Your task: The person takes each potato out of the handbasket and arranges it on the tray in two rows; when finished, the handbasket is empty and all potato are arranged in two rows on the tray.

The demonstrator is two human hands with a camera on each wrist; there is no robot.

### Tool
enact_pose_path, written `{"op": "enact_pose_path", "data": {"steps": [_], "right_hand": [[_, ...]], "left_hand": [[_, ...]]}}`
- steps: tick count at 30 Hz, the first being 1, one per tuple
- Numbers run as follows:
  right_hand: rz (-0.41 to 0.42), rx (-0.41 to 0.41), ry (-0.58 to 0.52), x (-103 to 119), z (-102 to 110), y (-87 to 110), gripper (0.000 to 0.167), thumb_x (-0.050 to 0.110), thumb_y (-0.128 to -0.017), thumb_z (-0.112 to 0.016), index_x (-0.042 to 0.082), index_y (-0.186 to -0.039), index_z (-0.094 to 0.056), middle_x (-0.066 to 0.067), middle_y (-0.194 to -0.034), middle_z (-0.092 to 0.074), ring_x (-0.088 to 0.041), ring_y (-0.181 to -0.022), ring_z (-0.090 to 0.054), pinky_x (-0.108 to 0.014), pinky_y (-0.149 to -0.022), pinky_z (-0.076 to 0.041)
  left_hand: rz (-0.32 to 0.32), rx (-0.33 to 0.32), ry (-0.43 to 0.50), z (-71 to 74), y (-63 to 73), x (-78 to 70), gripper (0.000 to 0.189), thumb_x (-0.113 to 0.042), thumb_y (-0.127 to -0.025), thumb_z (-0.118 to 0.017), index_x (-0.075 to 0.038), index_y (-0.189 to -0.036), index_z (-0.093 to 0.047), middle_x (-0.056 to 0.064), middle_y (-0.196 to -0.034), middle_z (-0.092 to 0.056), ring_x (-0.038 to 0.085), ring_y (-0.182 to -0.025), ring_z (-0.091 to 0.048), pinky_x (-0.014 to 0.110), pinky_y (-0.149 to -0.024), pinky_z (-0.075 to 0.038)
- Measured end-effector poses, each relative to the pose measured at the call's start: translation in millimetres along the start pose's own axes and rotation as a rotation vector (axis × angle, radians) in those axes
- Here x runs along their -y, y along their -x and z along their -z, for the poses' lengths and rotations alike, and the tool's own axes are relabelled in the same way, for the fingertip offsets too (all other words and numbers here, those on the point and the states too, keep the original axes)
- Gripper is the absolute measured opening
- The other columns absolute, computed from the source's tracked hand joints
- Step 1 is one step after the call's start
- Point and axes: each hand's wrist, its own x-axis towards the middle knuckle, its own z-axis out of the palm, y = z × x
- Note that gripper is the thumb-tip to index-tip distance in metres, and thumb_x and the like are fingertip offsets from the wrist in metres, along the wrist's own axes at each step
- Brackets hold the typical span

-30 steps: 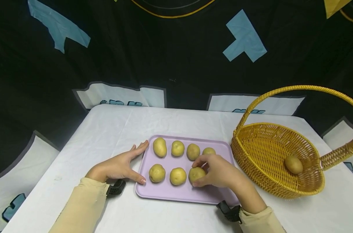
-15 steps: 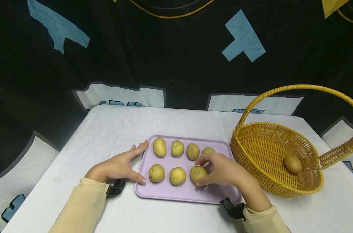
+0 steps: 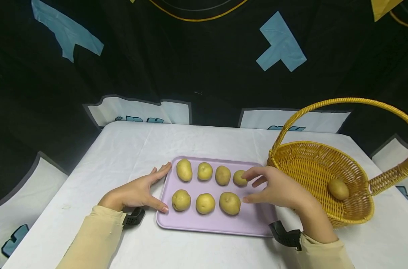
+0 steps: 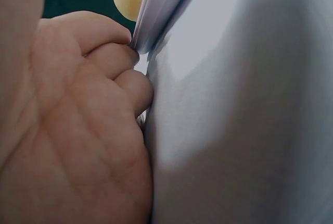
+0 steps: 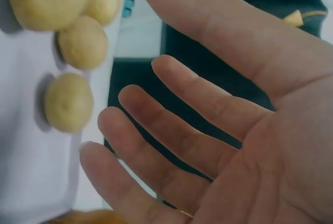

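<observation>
Several potatoes lie in two rows on a lilac tray [image 3: 190,224]. My left hand [image 3: 140,190] rests at the tray's left edge, thumb and fingers spread along the rim; the left wrist view shows its palm [image 4: 78,120] close to the cloth. Above the tray's right part is my right hand [image 3: 278,186], fingers apart with nothing between them. Its thumb tip is just right of the front-row potato [image 3: 229,203], and its forefinger is by the back-row potato [image 3: 239,178]. In the right wrist view the fingers [image 5: 161,135] are spread beside the potatoes.
A yellow wicker basket [image 3: 304,147] with a tall arched handle stands right of the tray, one potato [image 3: 338,189] inside. The right forearm passes in front of its near side. A white cloth [image 3: 129,142] covers the table, with a black curtain [image 3: 156,67] behind.
My right hand has let go of the front-row potato at the right and moved up and right, off it. That potato sits slightly further right. The left hand has stayed in place.
</observation>
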Motion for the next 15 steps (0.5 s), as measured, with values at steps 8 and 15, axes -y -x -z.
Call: {"op": "enact_pose_path", "data": {"steps": [8, 15], "right_hand": [[-0.032, -0.081, 0.013, -12, 24, 13.6, 0.056, 0.037, -0.075, -0.09, 0.011, -0.12, -0.07, -0.003, -0.116, -0.068, -0.023, -0.104, -0.064, -0.045, -0.089, -0.054], [-0.093, -0.141, 0.003, -26, 44, 29.2, 0.059, 0.04, -0.079, -0.087, 0.01, -0.126, -0.067, -0.008, -0.123, -0.066, -0.027, -0.109, -0.063, -0.04, -0.086, -0.055]], "left_hand": [[-0.01, 0.001, 0.004, -0.6, 0.0, 1.7, 0.129, -0.033, -0.064, -0.096, -0.016, -0.163, -0.016, 0.011, -0.168, -0.008, 0.042, -0.15, 0.011, 0.065, -0.115, 0.006], [-0.014, -0.002, 0.006, -0.4, -0.8, 2.3, 0.129, -0.033, -0.063, -0.096, -0.017, -0.163, -0.016, 0.012, -0.167, -0.008, 0.042, -0.15, 0.01, 0.065, -0.115, 0.006]]}}
